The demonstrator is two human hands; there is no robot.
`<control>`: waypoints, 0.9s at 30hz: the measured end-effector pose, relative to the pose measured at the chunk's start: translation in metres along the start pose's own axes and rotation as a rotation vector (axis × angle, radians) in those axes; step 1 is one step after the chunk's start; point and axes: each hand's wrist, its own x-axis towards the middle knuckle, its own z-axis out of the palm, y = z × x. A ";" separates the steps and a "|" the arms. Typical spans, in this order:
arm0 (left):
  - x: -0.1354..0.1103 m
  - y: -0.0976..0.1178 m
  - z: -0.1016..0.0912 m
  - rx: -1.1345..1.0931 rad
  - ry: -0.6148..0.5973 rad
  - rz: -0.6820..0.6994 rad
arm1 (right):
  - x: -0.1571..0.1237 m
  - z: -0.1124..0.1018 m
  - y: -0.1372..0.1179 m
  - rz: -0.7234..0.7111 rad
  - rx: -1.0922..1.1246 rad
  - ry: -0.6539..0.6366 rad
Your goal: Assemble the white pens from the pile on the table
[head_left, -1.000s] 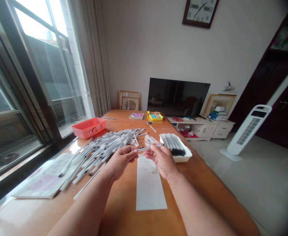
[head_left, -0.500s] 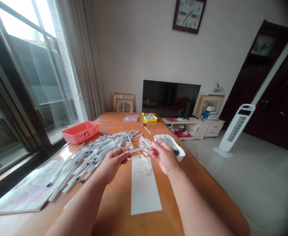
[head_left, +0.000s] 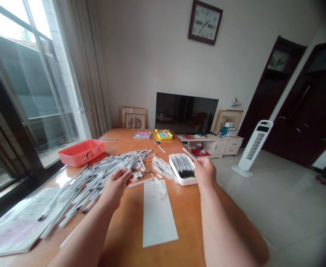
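My right hand (head_left: 205, 172) is closed around a slim white pen barrel (head_left: 189, 153) and holds it over the right edge of a white tray (head_left: 179, 179) packed with black-tipped pens. My left hand (head_left: 115, 185) hovers at the near edge of a big loose pile of white pens (head_left: 102, 172) spread across the orange wooden table (head_left: 124, 237); its fingers are curled and pinch a thin dark refill (head_left: 140, 175). A smaller heap of short white pen parts (head_left: 163, 168) lies between the pile and the tray.
A long white paper strip (head_left: 157, 213) lies before me. A red plastic basket (head_left: 81, 152) sits at the left, papers (head_left: 15, 226) at the near left corner. A book (head_left: 142, 135) and yellow box (head_left: 163, 134) rest at the far end. The table's right edge drops to floor.
My hands held one pen between them; they have parted. The right hand carried the barrel right to the tray, the left moved toward the pile. The view shifted right.
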 end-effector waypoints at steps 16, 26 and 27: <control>0.000 0.001 -0.003 0.017 0.052 -0.006 | -0.009 0.021 0.018 -0.152 -0.341 -0.046; 0.003 -0.002 -0.007 0.034 0.110 -0.022 | -0.009 0.022 0.019 -0.116 -0.362 -0.124; 0.003 -0.002 -0.007 0.032 0.111 -0.021 | -0.009 0.022 0.018 -0.102 -0.369 -0.125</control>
